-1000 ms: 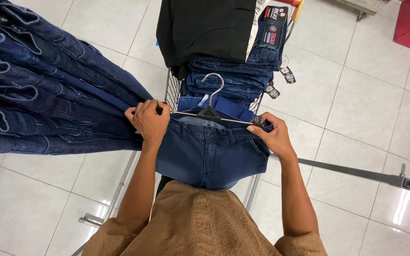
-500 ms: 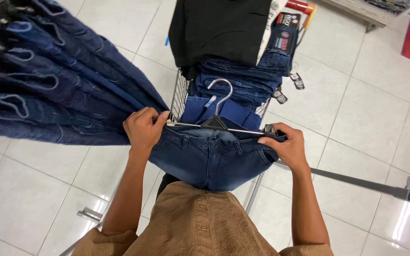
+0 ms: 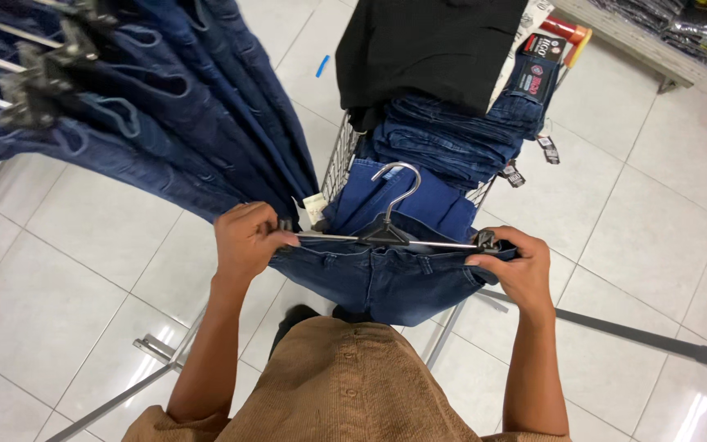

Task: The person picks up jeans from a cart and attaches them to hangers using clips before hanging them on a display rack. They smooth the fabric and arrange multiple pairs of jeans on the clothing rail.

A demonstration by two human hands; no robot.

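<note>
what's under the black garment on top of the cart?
Under the black garment lies a stack of folded blue jeans with hanging tags, in the wire cart. How far the stack runs beneath it is hidden.

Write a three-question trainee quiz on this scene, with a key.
1. True or false: both hands grip the hanger.
2. What hangs from it? A) black shirt B) blue jeans C) towel
3. Fill in: the folded jeans lie in a wire ____.

Key:
1. True: left hand and right hand hold its ends.
2. B, the jeans.
3. Cart.
</note>
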